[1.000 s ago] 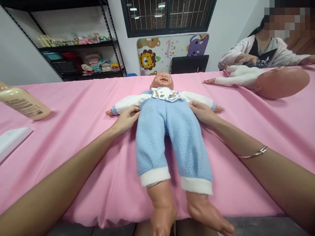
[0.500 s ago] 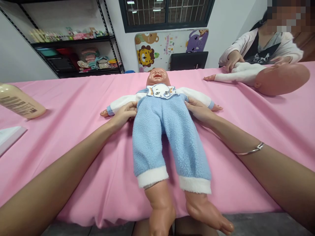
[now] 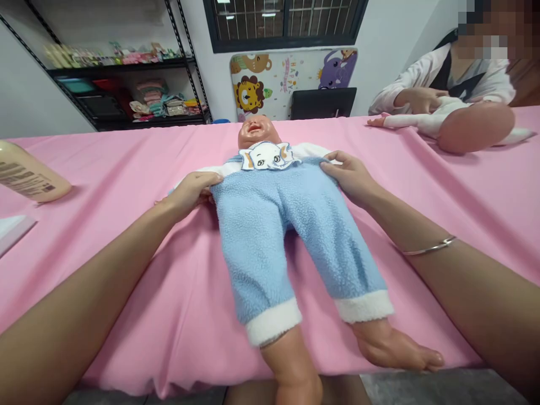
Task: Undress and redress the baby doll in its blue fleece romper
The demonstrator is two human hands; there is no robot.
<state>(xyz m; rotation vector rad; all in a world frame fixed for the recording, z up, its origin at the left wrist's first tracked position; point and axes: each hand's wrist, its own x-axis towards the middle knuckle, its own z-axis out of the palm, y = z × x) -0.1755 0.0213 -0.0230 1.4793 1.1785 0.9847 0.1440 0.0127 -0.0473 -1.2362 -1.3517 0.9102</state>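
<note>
As I look across the pink cloth [image 3: 126, 163], the left hand [image 3: 193, 191] is nearly closed, thumb and fingers pinching the waist edge of white-cuffed, light-blue fleece trousers [image 3: 253, 225]; the right hand [image 3: 351, 175], likewise nearly closed, pinches the opposite edge. Between the hands, the tan plastic baby doll [image 3: 257, 134] wearing those trousers lies on its back. Well out to the left hand's left is a cream, rounded plastic bottle [image 3: 31, 171].

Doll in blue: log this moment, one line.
left hand: gripping blue garment at side; right hand: gripping opposite side; doll: face up
</note>
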